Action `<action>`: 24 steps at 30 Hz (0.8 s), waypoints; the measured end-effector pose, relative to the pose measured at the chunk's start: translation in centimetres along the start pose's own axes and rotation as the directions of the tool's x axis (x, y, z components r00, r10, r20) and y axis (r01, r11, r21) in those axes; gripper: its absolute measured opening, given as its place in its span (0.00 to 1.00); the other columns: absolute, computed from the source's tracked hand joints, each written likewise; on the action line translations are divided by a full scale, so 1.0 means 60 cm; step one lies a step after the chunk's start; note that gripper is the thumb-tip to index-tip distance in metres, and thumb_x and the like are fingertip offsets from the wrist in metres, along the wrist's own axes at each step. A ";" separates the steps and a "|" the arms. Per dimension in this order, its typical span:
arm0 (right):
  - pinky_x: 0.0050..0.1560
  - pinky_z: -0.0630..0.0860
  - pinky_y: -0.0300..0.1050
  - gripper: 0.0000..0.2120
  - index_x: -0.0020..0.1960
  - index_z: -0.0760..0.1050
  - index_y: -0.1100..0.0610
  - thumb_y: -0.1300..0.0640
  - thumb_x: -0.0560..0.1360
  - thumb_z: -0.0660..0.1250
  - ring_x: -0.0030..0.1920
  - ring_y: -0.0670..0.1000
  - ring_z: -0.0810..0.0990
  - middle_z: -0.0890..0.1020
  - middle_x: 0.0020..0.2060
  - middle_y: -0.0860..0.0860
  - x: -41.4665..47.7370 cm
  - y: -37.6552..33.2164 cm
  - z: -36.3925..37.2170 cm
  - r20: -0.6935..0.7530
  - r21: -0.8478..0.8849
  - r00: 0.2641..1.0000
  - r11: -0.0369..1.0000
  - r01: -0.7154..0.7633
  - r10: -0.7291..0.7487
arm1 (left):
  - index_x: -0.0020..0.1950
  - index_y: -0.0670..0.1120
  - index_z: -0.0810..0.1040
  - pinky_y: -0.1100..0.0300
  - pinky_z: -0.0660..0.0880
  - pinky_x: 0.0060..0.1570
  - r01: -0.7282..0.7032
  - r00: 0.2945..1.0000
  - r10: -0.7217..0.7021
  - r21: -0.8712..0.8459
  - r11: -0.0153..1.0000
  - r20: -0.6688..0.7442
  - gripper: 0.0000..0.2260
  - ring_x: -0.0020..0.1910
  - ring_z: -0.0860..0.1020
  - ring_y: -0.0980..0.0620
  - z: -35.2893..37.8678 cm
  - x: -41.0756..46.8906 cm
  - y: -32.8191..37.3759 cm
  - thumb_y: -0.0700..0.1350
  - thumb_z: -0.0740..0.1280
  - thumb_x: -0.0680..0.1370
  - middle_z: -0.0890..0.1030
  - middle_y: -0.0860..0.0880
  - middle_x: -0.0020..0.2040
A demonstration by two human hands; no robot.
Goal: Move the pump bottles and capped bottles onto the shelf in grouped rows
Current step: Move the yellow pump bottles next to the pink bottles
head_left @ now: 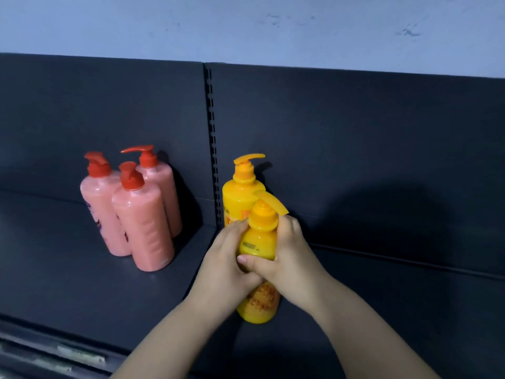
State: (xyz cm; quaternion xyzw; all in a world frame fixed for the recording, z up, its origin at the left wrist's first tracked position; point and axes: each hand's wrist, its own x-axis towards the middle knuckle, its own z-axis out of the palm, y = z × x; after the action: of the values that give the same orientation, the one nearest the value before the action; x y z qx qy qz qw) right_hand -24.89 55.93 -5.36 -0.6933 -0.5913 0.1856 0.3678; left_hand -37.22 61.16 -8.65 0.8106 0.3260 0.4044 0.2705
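Both bare forearms reach forward and converge on a single grip. The left hand (226, 258) curls round the left side of the yellow pump bottle (258, 242), and the right hand (287, 247) clasps the opposite side. The thumbs meet across the near face, and the fingers of both hands curl toward the far side of the grip.

The single head view looks forward and down from close range onto the dark shelf (82, 283).

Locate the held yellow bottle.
Head view, centre: held bottle between left hand and right hand, in front of the rear yellow bottle, right of the pink bottles.
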 end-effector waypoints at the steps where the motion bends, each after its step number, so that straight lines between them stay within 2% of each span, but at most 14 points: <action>1: 0.61 0.70 0.45 0.38 0.68 0.59 0.51 0.41 0.66 0.73 0.60 0.48 0.70 0.65 0.60 0.48 0.009 -0.010 0.011 -0.007 -0.016 1.000 1.000 0.003 -0.003 | 0.66 0.49 0.70 0.77 0.65 0.54 0.007 1.000 -0.007 -0.005 1.000 0.008 0.32 0.56 0.72 0.61 -0.011 0.005 -0.013 0.54 0.68 0.62 0.74 0.60 0.58; 3: 0.61 0.70 0.46 0.38 0.68 0.59 0.52 0.41 0.66 0.73 0.60 0.49 0.70 0.66 0.60 0.49 0.026 -0.028 0.034 -0.024 -0.049 1.000 0.999 0.009 -0.010 | 0.67 0.49 0.70 0.74 0.67 0.56 0.006 1.000 -0.006 -0.011 1.000 0.004 0.32 0.59 0.73 0.59 -0.033 0.014 -0.042 0.52 0.69 0.63 0.74 0.54 0.61; 6: 0.63 0.68 0.47 0.39 0.69 0.59 0.53 0.39 0.66 0.72 0.62 0.50 0.69 0.67 0.61 0.50 0.049 -0.051 0.067 -0.058 -0.103 0.998 0.995 0.002 -0.008 | 0.66 0.51 0.69 0.74 0.67 0.57 -0.016 1.000 0.016 -0.045 0.999 0.006 0.31 0.59 0.72 0.60 -0.061 0.024 -0.074 0.51 0.70 0.63 0.74 0.55 0.61; 9: 0.63 0.68 0.49 0.38 0.68 0.60 0.52 0.38 0.66 0.71 0.63 0.51 0.68 0.67 0.63 0.49 0.063 -0.067 0.093 -0.102 -0.163 0.994 0.985 -0.048 0.032 | 0.66 0.49 0.69 0.74 0.66 0.58 -0.045 0.998 0.047 -0.070 0.997 0.029 0.31 0.59 0.71 0.61 -0.079 0.036 -0.103 0.50 0.70 0.64 0.73 0.54 0.60; 11: 0.65 0.67 0.49 0.38 0.69 0.58 0.52 0.37 0.67 0.69 0.65 0.51 0.66 0.64 0.65 0.49 0.072 -0.077 0.107 -0.137 -0.190 0.989 0.978 -0.087 0.061 | 0.67 0.48 0.68 0.69 0.67 0.60 -0.059 0.997 0.064 -0.088 0.994 0.048 0.31 0.60 0.71 0.61 -0.088 0.046 -0.118 0.46 0.70 0.65 0.73 0.53 0.62; 14: 0.69 0.61 0.48 0.40 0.72 0.54 0.54 0.36 0.69 0.65 0.68 0.52 0.60 0.58 0.68 0.51 0.083 -0.089 0.121 -0.189 -0.270 0.979 0.954 -0.132 0.082 | 0.67 0.52 0.66 0.72 0.65 0.62 -0.076 0.995 0.085 -0.143 0.987 0.057 0.30 0.61 0.68 0.67 -0.095 0.066 -0.135 0.41 0.69 0.65 0.72 0.52 0.62; 15: 0.69 0.60 0.47 0.40 0.72 0.54 0.55 0.35 0.70 0.64 0.68 0.53 0.59 0.57 0.69 0.52 0.085 -0.091 0.127 -0.216 -0.310 0.973 0.940 -0.142 0.076 | 0.66 0.52 0.66 0.69 0.65 0.63 -0.072 0.994 0.083 -0.164 0.984 0.066 0.30 0.62 0.69 0.65 -0.095 0.072 -0.143 0.40 0.69 0.65 0.72 0.51 0.62; 18: 0.68 0.59 0.46 0.38 0.73 0.54 0.56 0.35 0.72 0.60 0.67 0.53 0.59 0.57 0.71 0.52 0.087 -0.096 0.146 -0.278 -0.384 0.959 0.908 -0.168 0.060 | 0.67 0.47 0.69 0.53 0.71 0.62 -0.053 0.995 0.070 -0.212 0.976 0.072 0.29 0.62 0.73 0.53 -0.086 0.083 -0.161 0.38 0.70 0.67 0.74 0.47 0.61; 19: 0.68 0.59 0.46 0.38 0.73 0.53 0.57 0.36 0.73 0.60 0.67 0.53 0.60 0.58 0.71 0.52 0.086 -0.096 0.150 -0.287 -0.390 0.956 0.904 -0.178 0.064 | 0.67 0.46 0.69 0.53 0.71 0.62 -0.046 0.997 0.058 -0.205 0.978 0.055 0.29 0.61 0.73 0.51 -0.083 0.083 -0.161 0.37 0.71 0.67 0.74 0.47 0.61; 22: 0.68 0.59 0.46 0.38 0.74 0.52 0.57 0.36 0.74 0.59 0.68 0.54 0.60 0.57 0.72 0.52 0.093 -0.094 0.153 -0.302 -0.399 0.948 0.891 -0.217 0.096 | 0.68 0.41 0.68 0.64 0.66 0.62 -0.071 0.997 0.074 -0.151 0.986 0.011 0.29 0.61 0.71 0.52 -0.080 0.088 -0.159 0.34 0.71 0.68 0.72 0.45 0.62; 24: 0.69 0.59 0.46 0.38 0.75 0.51 0.57 0.36 0.74 0.58 0.69 0.54 0.60 0.57 0.73 0.52 0.101 -0.092 0.151 -0.304 -0.414 0.947 0.880 -0.233 0.108 | 0.69 0.41 0.67 0.73 0.61 0.62 -0.096 0.995 0.100 -0.123 0.988 0.029 0.29 0.61 0.68 0.56 -0.080 0.096 -0.160 0.34 0.70 0.69 0.71 0.44 0.63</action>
State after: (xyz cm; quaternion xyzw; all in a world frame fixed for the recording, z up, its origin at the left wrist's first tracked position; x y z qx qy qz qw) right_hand -33.53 64.55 -6.22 -0.8274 -0.4978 -0.0191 0.2594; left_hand -41.55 72.43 -10.10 0.8148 0.2556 0.4218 0.3048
